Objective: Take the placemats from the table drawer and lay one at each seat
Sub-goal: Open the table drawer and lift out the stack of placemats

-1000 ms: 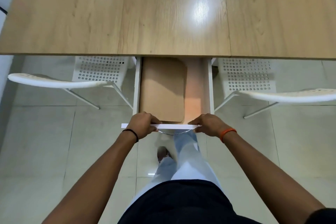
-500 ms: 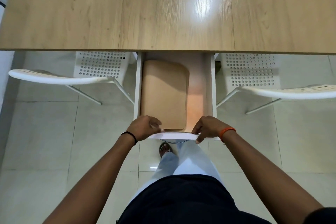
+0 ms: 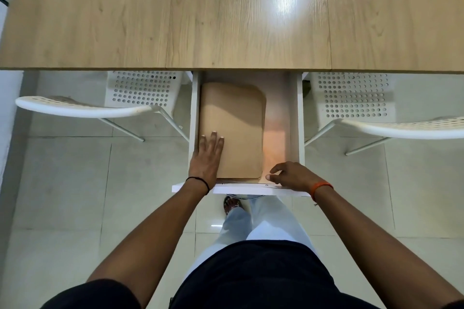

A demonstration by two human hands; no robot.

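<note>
Tan placemats (image 3: 236,130) are lying flat in a stack inside the white drawer (image 3: 293,118), which is standing pulled out from under the wooden table (image 3: 226,12); stack is sitting toward the drawer's left side, w/ a bare strip of drawer floor showing to its right. Can't tell how many mats are in the stack, only a second edge is peeking out at the top right and near corners. Left hand (image 3: 207,155) is resting flat on the stack's near-left part, fingers straight and spread a bit, gripping nothing. Right hand (image 3: 292,175) is sitting at the drawer's near-right corner, just right of the stack's near corner, fingers loosely curled; thumb and forefinger are close to the mat edge but can't tell if they're touching or pinching it. Black band on the left wrist, orange band on the right. Drawer front panel (image 3: 241,189) is lying under both wrists. 2 white perforated chairs: one (image 3: 100,105) left of the drawer, one (image 3: 376,118) right, both tucked partly under the table edge. 1 drawer, 1 table, pale tiled floor (image 3: 62,183) below.
</note>
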